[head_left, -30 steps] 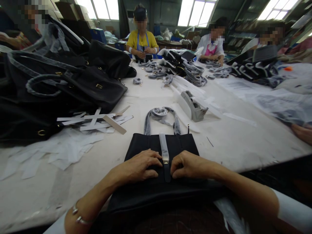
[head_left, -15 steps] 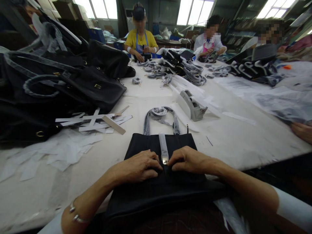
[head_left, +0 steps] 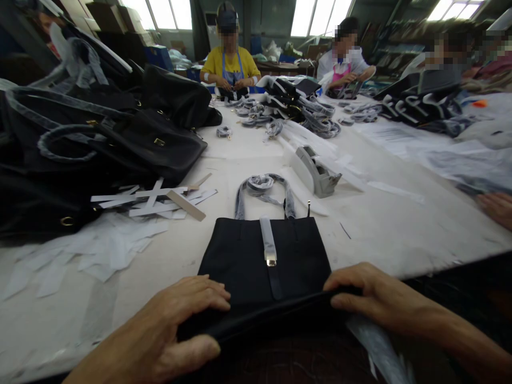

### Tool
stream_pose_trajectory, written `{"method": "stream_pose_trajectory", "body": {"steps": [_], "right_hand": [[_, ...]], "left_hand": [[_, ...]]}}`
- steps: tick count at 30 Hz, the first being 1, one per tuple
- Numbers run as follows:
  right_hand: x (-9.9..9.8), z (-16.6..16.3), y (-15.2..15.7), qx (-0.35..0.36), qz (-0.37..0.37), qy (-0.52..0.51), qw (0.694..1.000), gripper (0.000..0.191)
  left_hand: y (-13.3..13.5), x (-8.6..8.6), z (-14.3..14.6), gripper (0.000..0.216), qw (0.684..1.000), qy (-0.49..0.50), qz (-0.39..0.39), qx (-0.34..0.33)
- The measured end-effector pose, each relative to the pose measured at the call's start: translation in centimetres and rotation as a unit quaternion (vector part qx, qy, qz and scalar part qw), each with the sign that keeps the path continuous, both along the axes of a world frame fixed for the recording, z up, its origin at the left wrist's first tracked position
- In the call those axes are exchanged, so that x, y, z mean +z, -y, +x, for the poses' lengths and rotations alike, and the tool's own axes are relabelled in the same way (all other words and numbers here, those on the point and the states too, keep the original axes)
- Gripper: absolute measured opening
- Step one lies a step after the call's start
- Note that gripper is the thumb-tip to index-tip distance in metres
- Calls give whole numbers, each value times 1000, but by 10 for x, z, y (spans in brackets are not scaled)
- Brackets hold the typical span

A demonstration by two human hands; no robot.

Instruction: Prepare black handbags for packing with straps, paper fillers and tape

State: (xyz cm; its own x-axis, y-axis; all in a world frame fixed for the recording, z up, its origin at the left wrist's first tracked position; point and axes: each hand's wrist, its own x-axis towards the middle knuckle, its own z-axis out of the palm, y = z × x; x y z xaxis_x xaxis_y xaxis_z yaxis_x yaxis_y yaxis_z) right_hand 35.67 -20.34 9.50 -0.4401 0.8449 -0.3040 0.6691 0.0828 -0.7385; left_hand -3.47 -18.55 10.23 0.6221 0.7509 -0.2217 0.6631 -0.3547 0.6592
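A black handbag (head_left: 236, 250) lies front up at the near edge of the table, its base toward me. A white-wrapped strap (head_left: 267, 232) with a gold clasp (head_left: 271, 260) runs down its front. Wrapped handles (head_left: 290, 205) stretch away from its top, with a coiled wrapped strap (head_left: 260, 185) between them. My left hand (head_left: 180, 325) grips the bag's lower left corner, fingers on the front panel and thumb at the base. At the lower right, my right hand (head_left: 362, 293) pinches the bottom edge between fingers and thumb.
Black handbags (head_left: 160, 138) are heaped at left, beside paper strips (head_left: 160, 197) and white sheets (head_left: 112, 245). A grey tape dispenser (head_left: 316, 173) stands beyond my bag. Wrapped straps (head_left: 316, 114) pile farther back. Co-workers sit across the table; another person's hand (head_left: 496, 208) shows at right.
Both my hands have left the clasp and moved down and apart to the bag's lower corners. The clasp and the strap end below it are now uncovered.
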Motion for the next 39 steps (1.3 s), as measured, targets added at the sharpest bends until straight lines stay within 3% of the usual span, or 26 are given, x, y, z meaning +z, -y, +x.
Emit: {"method": "stream_pose_trajectory", "body": {"steps": [3,6,11,14,16,21,26,31,34,39], "right_hand": [[3,-1,-23,-21,-10,-6,1000,15],[6,3,-47,-58,30,4,998,21],[-22,-2,-75,-94,112,48,988,29],[-49,-11,-83,-124,195,136,963,38],[-61,-15,-84,-144,228,179,946,43],[-69,-15,-81,-158,254,178,937,45],[-71,-14,-79,-167,266,196,929,45],[-72,-9,-75,-190,271,104,938,46],[-73,-5,-71,-214,272,64,936,42],[-73,4,-65,-284,285,64,913,44]], "left_hand": [[2,9,13,33,995,-20,70,64],[-7,9,28,33,986,-12,90,142],[-51,-30,48,34,967,56,7,249],[-77,-56,53,37,962,68,-20,263],[-85,-65,51,39,960,74,-12,268],[-71,-63,32,47,936,183,-54,297],[-43,-62,16,46,925,224,-86,296],[-34,-67,16,41,865,294,-176,368],[-32,-70,12,43,881,266,-187,343],[-21,-65,1,39,948,114,-95,283]]}}
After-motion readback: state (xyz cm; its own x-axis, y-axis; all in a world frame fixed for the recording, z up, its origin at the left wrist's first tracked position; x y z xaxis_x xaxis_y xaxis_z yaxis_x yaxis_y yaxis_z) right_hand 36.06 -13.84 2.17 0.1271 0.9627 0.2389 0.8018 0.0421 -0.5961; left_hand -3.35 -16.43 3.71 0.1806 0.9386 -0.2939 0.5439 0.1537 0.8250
